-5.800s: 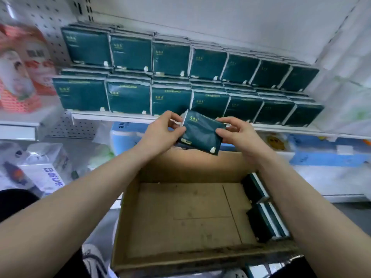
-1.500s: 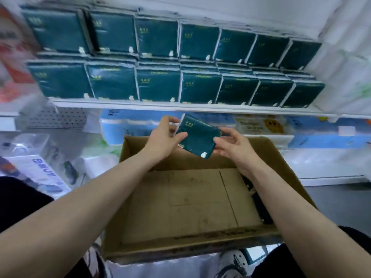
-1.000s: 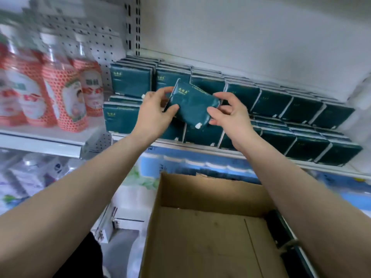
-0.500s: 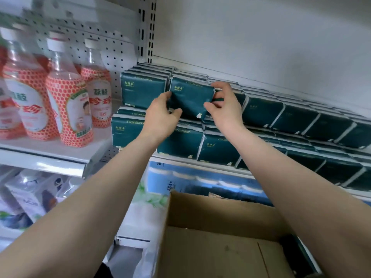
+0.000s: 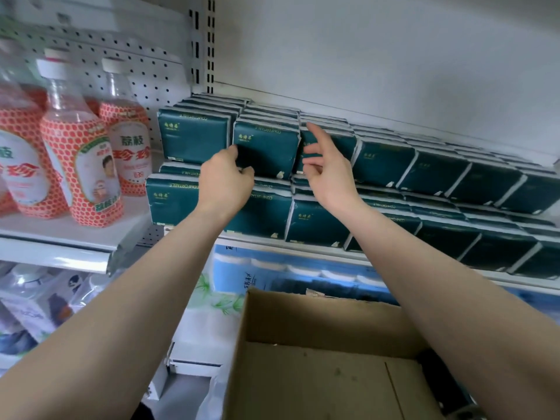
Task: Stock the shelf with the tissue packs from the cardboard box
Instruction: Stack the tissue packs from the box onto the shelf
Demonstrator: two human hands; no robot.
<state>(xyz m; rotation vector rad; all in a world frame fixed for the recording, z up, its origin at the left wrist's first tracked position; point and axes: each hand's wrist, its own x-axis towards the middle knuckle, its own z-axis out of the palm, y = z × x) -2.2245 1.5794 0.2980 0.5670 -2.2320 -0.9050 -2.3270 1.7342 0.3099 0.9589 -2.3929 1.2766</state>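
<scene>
Shelf (image 5: 321,253) front: left hand (image 5: 225,181) grip on tissue pack (image 5: 269,150), right hand (image 5: 328,174) slack-fingered.

tissue packs (image 5: 266,153): 14 fronts (more behind) | bottles (image 5: 80,159): 3 | box (image 5: 318,319): 1 | hands (image 5: 225,180): 2

A white metal shelf (image 5: 272,243) runs from centre-left down towards the right edge. Dark teal, plastic-wrapped rectangular tissue packs (image 5: 315,222) stand directly on it, upright and edge to edge, filling its front with further packs lined up behind. A second row of the same teal packs (image 5: 381,163) sits on top of the first, set slightly further back. In that upper row, the front tissue pack (image 5: 266,150) of the second column from the left stands upright, level with its neighbours. Just left, a separate white shelf board (image 5: 60,237) sits a little lower and carries clear plastic bottles with orange-red honeycomb labels and white caps (image 5: 81,165), standing close together.
</scene>
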